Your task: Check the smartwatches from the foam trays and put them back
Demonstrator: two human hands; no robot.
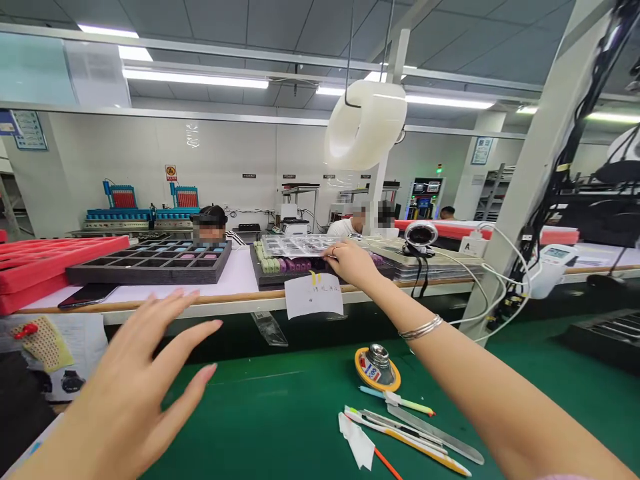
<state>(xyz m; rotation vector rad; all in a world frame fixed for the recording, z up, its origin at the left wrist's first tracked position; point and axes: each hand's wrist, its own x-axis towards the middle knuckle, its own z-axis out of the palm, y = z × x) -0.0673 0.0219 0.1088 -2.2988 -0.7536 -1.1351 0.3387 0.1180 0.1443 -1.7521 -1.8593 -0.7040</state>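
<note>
My left hand (137, 380) is raised over the near left part of the green table, its fingers spread and nothing in them. My right hand (350, 263) reaches up to the shelf, its fingers closed at the right edge of a clear plastic tray (295, 245). Whether they grip that tray or a small part under it is too small to tell. Beneath the clear tray lies a dark tray (260, 277) with rows of green pieces (270, 265) and purple pieces (295, 265). A paper note (314, 297) hangs from the shelf edge just below.
Black compartment tray (150, 275), red trays (55, 260) and phone (87, 295) occupy the shelf's left. A webcam (421, 237) stands right. Orange-rimmed round container (377, 368), pens and tweezers (410, 427) lie on the green table (260, 413). White roll (367, 123) hangs above; people sit beyond.
</note>
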